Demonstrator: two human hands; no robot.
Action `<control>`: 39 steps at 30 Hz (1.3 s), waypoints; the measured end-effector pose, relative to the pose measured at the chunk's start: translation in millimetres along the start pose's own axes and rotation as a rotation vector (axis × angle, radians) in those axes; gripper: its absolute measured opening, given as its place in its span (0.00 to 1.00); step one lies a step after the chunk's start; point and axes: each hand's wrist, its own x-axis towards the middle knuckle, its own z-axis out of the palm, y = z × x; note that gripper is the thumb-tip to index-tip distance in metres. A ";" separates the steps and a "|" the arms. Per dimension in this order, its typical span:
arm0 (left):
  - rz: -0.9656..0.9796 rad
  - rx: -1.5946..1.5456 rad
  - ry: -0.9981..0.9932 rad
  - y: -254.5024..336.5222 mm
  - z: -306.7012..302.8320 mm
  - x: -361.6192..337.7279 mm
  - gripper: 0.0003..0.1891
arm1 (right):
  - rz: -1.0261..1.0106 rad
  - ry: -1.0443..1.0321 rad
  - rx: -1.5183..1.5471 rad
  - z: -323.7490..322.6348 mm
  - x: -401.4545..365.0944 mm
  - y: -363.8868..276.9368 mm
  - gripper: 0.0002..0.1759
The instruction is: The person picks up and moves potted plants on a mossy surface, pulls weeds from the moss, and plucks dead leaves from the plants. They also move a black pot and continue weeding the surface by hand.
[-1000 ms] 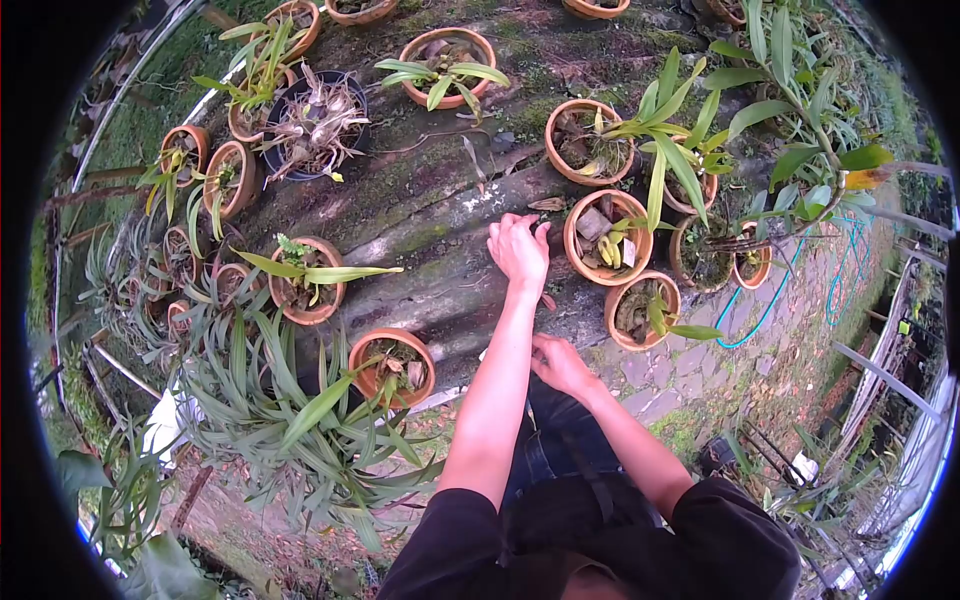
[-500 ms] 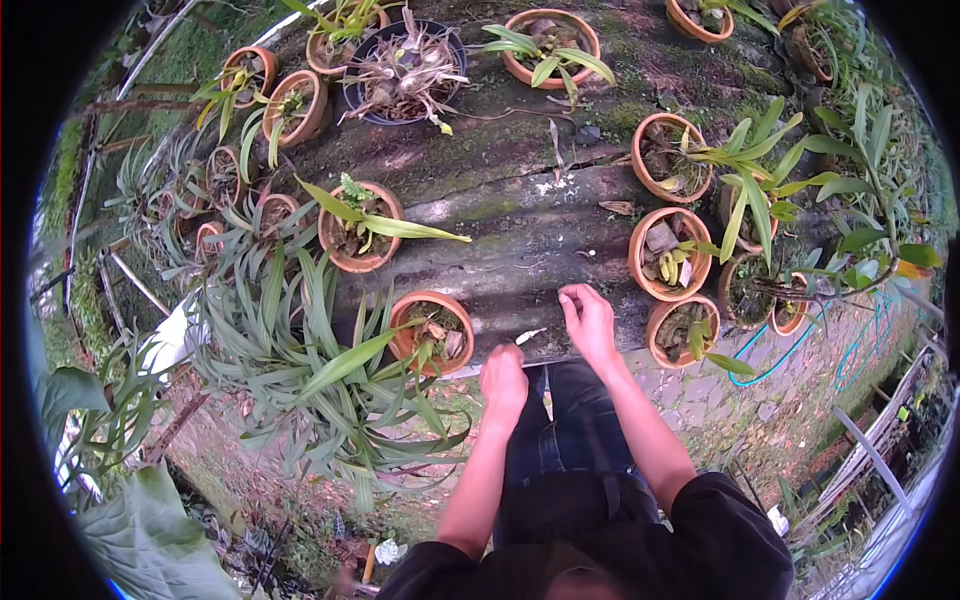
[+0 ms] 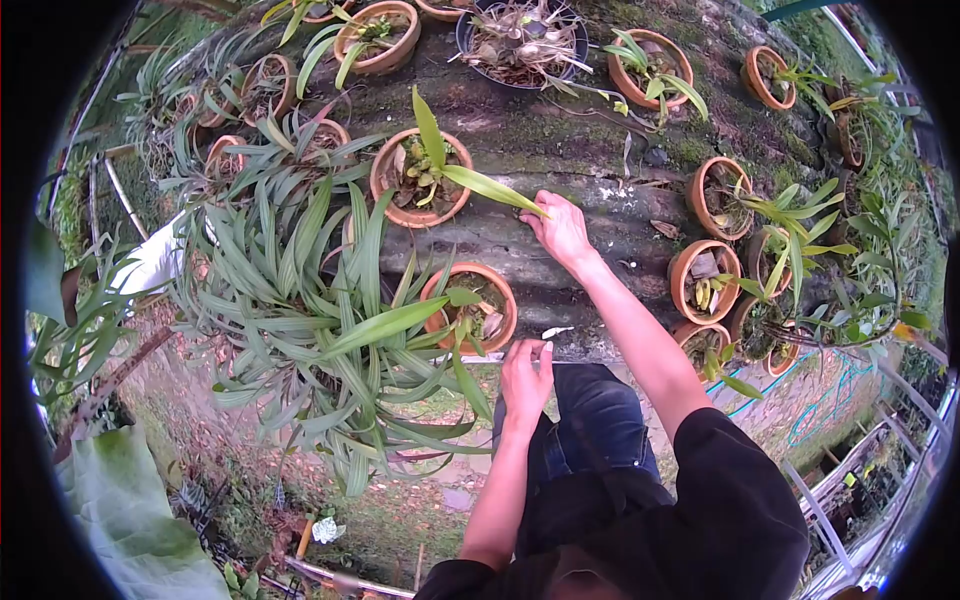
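My right hand (image 3: 562, 232) reaches over the corrugated, mossy surface, its fingers closed at the tip of a long green leaf (image 3: 490, 188). That leaf grows from a terracotta pot (image 3: 388, 208), which also holds an upright leaf. My left hand (image 3: 525, 382) is at the near edge of the surface with thumb and fingers apart, holding nothing visible. Just beyond its fingertips lies a small white object (image 3: 556, 331), too small to name. Beside it stands another terracotta pot (image 3: 505, 335) with a green-leaved plant.
A dense clump of strappy leaves (image 3: 330, 330) spreads along the left. A dark pot (image 3: 575, 68) of dry roots stands at the back. Several terracotta pots, one (image 3: 683, 300) with a yellowish plant, line the right. A blue hose (image 3: 800, 425) lies on the ground.
My right hand has moved forward and left from the near edge to the leaf tip. My left hand's fingers have loosened near the edge. The view has shifted, with the pots lying further right.
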 end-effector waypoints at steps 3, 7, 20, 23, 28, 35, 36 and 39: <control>0.020 -0.077 -0.012 16.6 3.8 4.7 0.06 | 0.035 0.019 0.038 -4.9 -2.5 0.4 0.05; 0.075 -0.191 0.101 46.2 5.0 36.1 0.04 | 0.230 0.047 0.223 -38.2 -24.5 -14.0 0.02; 0.111 0.267 0.338 63.3 19.9 191.9 0.10 | 0.520 -0.353 0.409 -87.8 -98.0 -8.0 0.11; -0.234 0.171 0.232 62.0 20.9 211.2 0.10 | 0.502 -0.287 0.499 -86.1 -89.8 -2.2 0.11; -0.252 0.177 0.240 47.9 25.6 222.0 0.03 | 0.485 -0.194 0.523 -74.3 -64.5 -0.9 0.10; -0.022 0.279 0.241 45.5 21.3 199.0 0.02 | 0.275 0.026 0.279 -40.1 -8.4 -3.5 0.05; 0.017 0.285 0.234 53.5 18.7 189.7 0.02 | 0.175 0.074 0.204 -26.8 -2.3 2.5 0.05; 0.051 0.267 0.184 77.3 10.3 163.0 0.03 | 0.027 0.060 0.077 -14.0 16.1 3.4 0.06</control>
